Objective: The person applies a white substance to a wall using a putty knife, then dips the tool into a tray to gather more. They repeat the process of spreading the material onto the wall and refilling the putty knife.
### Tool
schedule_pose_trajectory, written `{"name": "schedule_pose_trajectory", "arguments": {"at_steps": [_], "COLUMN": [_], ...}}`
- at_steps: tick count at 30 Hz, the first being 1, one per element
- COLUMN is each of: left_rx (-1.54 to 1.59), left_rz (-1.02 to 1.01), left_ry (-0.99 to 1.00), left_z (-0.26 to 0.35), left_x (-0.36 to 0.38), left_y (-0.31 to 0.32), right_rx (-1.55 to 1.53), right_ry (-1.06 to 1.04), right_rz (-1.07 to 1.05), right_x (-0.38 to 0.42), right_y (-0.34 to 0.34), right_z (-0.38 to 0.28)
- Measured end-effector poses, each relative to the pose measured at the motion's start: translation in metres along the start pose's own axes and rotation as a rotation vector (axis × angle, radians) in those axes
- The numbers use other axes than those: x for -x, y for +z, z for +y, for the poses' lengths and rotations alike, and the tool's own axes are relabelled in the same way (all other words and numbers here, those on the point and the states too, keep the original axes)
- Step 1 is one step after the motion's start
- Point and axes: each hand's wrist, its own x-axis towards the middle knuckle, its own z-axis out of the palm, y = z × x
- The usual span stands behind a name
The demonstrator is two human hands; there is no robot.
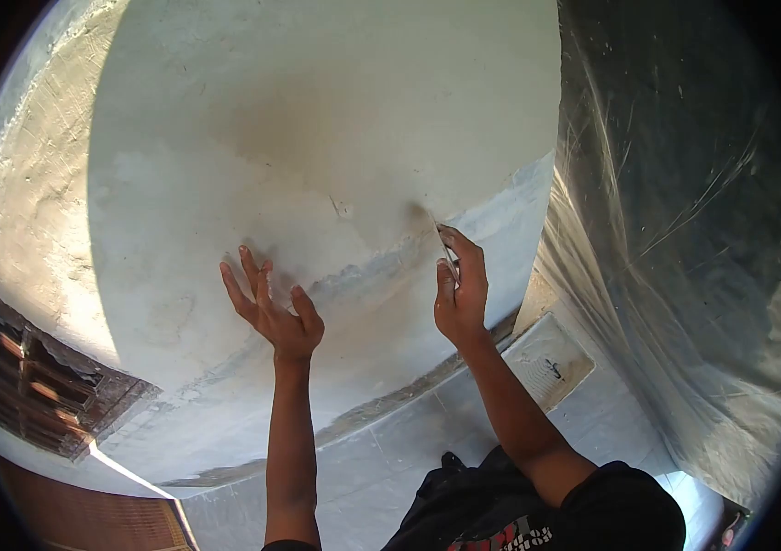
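Black shirt [500,505] cloth was nearest. The left hand [284,320] was spread wide, close to the pale wall [353,156]. The right hand [464,296] pinched a thin tool [450,253] between thumb and fingers, its tip up by the wall. A see-through sheet [675,248] hung on the right.

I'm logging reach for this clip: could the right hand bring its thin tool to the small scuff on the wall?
Probably yes: the right hand holds the thin tool close by, with only bare wall between it and the scuff.
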Motion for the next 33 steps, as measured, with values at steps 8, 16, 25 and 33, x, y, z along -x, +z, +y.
{"name": "schedule_pose_trajectory", "arguments": {"at_steps": [8, 16, 25, 33], "left_rx": [-0.278, -0.22, -0.222, -0.267], "left_rz": [-0.13, -0.115, -0.136, -0.098], "left_ry": [0.039, 0.068, 0.053, 0.054], "left_z": [-0.023, -0.024, -0.022, -0.02], "left_x": [-0.001, -0.001, 0.0, -0.003], "left_y": [0.006, 0.004, 0.003, 0.002], "right_rx": [0.486, 0.51, 0.569, 0.61], "right_ry": [-0.034, -0.006, 0.061, 0.024], "right_rz": [0.058, 0.128, 0.036, 0.004], "right_x": [-0.011, 0.014, 0.019, 0.013], "right_y": [0.05, 0.057, 0.062, 0.073], "right_z": [-0.006, -0.009, 0.001, 0.004]}}
